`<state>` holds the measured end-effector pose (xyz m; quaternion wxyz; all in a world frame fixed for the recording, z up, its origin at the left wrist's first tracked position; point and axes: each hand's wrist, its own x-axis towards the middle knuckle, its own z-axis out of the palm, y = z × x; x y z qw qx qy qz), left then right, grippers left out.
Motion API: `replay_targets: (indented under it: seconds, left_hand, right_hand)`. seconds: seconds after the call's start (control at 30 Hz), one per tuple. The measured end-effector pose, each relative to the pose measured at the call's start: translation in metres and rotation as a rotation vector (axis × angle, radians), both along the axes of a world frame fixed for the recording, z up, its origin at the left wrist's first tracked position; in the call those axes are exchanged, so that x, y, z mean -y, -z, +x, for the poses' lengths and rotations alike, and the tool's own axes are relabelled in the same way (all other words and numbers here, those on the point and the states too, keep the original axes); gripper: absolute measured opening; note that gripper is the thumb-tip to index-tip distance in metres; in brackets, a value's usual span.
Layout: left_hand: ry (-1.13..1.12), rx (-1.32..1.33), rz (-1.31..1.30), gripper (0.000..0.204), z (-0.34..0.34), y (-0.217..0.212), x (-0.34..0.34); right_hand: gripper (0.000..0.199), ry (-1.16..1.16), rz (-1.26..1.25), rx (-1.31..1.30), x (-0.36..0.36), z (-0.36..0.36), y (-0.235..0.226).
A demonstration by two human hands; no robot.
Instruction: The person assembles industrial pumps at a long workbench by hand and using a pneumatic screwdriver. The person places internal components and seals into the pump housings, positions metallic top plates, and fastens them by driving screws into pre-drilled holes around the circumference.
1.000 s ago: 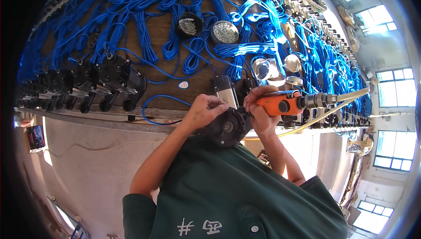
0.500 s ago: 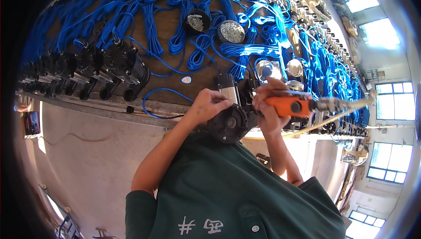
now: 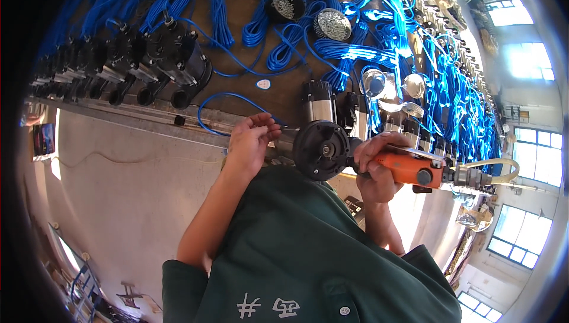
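Observation:
My right hand is wrapped round an orange air screwdriver, which lies level with its front end pointing left at a submersible pump. That front end meets the right side of the pump's black round base; the exact contact is hidden by my fingers. The pump has a silver body and lies with its base facing me at the bench edge. Left of it, apart from the base, my left hand has its fingers curled toward the thumb. Whatever they hold is too small to make out. A blue cable loop lies just beyond that hand.
Two bowls of small metal parts, one black and one lighter, stand among bundled blue cables. More pumps line the bench edge at left. A pale hose curves from the screwdriver's rear. A small white sticker lies on the bench.
My left hand has drawn back left, off the pump. The screwdriver has swung lower, and its front end now meets the pump's side. The whole view has shifted slightly.

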<state>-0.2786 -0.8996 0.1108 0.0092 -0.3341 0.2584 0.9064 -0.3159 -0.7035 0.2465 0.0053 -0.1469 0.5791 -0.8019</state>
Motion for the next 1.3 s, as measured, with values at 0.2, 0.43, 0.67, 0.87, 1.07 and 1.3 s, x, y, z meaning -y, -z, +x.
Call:
replay_targets:
  seconds: [0.2,0.43,0.67,0.87,1.07,1.3]
  left_hand:
    - [0.05,-0.145,0.061,0.023,0.028,-0.033,0.006]
    - [0.137,-0.209,0.198,0.017,0.03,-0.048,-0.005]
    - [0.139,-0.411,0.316,0.021,0.028,-0.056,-0.013]
    - [0.191,-0.335,0.257,0.015,0.024,-0.06,-0.006]
    - [0.353,-0.372,0.195,0.017,0.022,-0.071,-0.01]
    - [0.422,-0.292,0.139,0.016,0.014,-0.077,-0.019]
  right_hand:
    - [0.043,-0.05,-0.046,-0.144,0.001,-0.004,-0.005]
    - [0.037,-0.177,0.004,-0.206,0.031,-0.005,-0.021]
    - [0.037,-0.238,-0.01,-0.243,0.055,-0.006,-0.026]
    - [0.038,-0.219,-0.079,-0.24,0.058,-0.01,-0.029]
    - [0.039,-0.109,-0.111,-0.194,0.046,-0.008,-0.034]
    - [0.044,0.065,-0.25,-0.094,0.029,-0.003,-0.029]
